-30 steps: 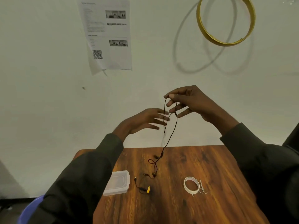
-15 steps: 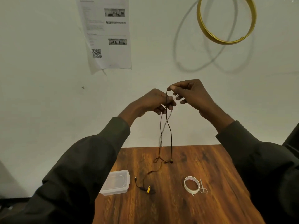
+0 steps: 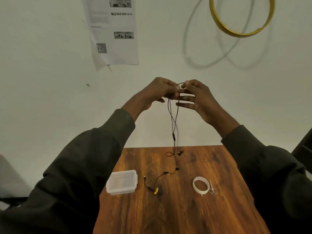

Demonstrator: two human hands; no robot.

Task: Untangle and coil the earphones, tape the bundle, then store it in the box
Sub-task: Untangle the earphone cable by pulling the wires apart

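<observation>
Earphones (image 3: 173,125) hang from both hands over the table (image 3: 177,208), tail end resting on it. I see left hand (image 3: 158,92) and right hand (image 3: 197,97) each pinching the cord's top loop. Box (image 3: 121,182) at 9 o'clock of the plug, tape (image 3: 200,185) at 3.

Plain off-white wall (image 3: 50,98) fills the upper view; a printed sheet (image 3: 116,31) with small photos and a QR code is stuck to it at upper left, lower edge curling. A gold hoop (image 3: 236,33) hangs at upper right and casts two overlapping looped shadows on the wall, so light comes from more than one direction. Below, a wooden table (image 3: 185,215) with dark reddish-brown grain butts against the wall; a dark chair edge (image 3: 303,152) shows at far right.
</observation>
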